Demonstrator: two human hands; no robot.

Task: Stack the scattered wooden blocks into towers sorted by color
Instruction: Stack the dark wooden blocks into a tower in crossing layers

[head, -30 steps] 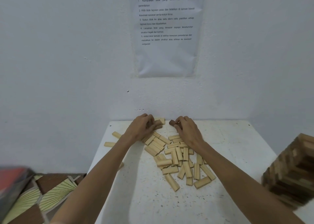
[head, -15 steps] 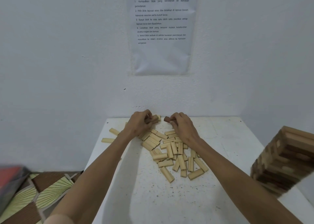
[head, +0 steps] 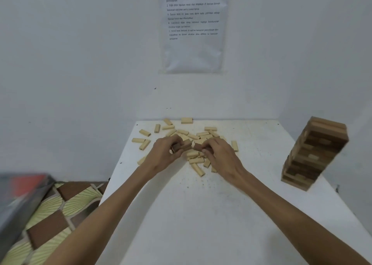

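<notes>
Several light wooden blocks [head: 193,137] lie scattered at the far middle of the white table [head: 201,214]. My left hand [head: 166,154] grips dark brown blocks [head: 182,146] above the near side of the pile. My right hand [head: 219,156] pinches another dark brown block [head: 198,147] right beside them, so the two hands nearly meet. A tall tower [head: 316,153] of mixed dark and light blocks stands at the table's right side, blurred and looking tilted.
A printed sheet [head: 193,27] hangs on the white wall behind the table. Patterned floor [head: 50,214] shows at the lower left, with a blurred grey and red object [head: 22,192] over it. Stray light blocks [head: 142,141] lie near the table's left edge.
Both hands have come back from the far edge toward me, lifted over the pile with the dark blocks in them. The view has shifted, and the tower at the right shows in full.
</notes>
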